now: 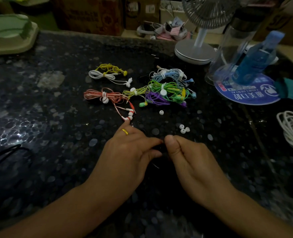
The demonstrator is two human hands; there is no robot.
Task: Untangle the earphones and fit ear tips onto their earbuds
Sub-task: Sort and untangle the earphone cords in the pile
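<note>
Progress, as I judge it: my left hand (133, 148) and right hand (187, 155) pinch a dark earphone (156, 148) near me; coloured bundles (166, 90) far, still tied; loose tips (184, 129) right, unfitted; most remains.

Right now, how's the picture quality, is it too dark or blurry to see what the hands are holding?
Head view: dim overall, with glare patches on the glossy table at left; wide-angle bending at the edges; the blue bottle and fan are smeared. The left hand and right hand pinch something dark that merges with the tabletop, so it cannot be identified. The coloured earphones and white ear tips read clearly.
</note>
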